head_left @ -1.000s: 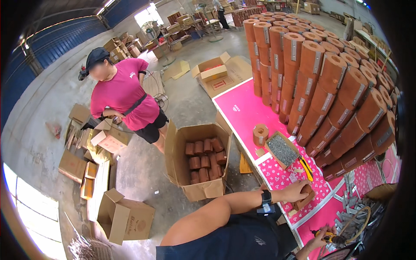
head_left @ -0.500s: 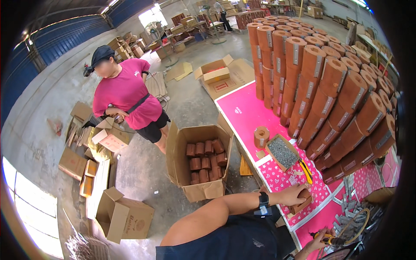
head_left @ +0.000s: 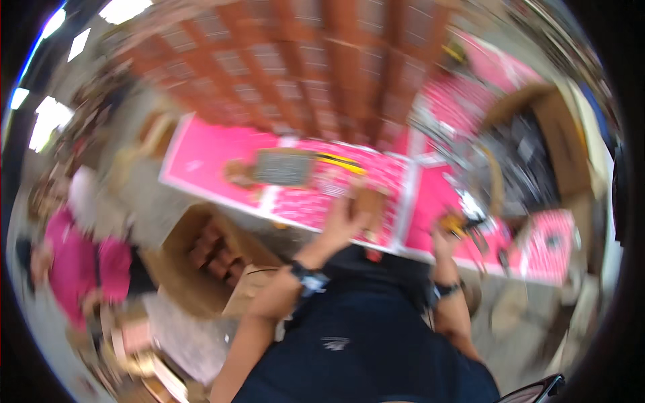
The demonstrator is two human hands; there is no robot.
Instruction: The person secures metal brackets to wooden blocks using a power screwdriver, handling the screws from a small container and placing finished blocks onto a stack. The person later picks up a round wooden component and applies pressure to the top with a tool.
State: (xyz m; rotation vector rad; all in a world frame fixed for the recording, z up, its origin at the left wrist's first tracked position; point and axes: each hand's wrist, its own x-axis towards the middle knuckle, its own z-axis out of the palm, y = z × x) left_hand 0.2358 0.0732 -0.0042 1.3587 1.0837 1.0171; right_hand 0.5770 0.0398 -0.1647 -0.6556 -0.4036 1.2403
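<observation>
The picture is smeared by motion. My left hand (head_left: 342,220) is closed on a brown hollow cylinder (head_left: 372,207), which lies on the pink table near its front edge. My right hand (head_left: 443,243) grips a yellow-and-black power screwdriver (head_left: 454,224) over the table to the right. Beyond my left hand are a tray of small grey metal pieces (head_left: 285,168) and a yellow-and-black hand tool (head_left: 340,162). A single brown cylinder (head_left: 238,173) stands left of the tray.
Tall stacks of brown cylinders with metal strips (head_left: 289,67) rise behind the table (head_left: 211,144). At right are loose metal strips (head_left: 440,138) and an open box with dark contents (head_left: 568,144). A carton of cylinders (head_left: 178,258) sits at left, near a person in pink (head_left: 74,262).
My view has swung to the right, bringing the table in front of me and the person to the left edge. My left hand stays on the cylinder; my right keeps the screwdriver.
</observation>
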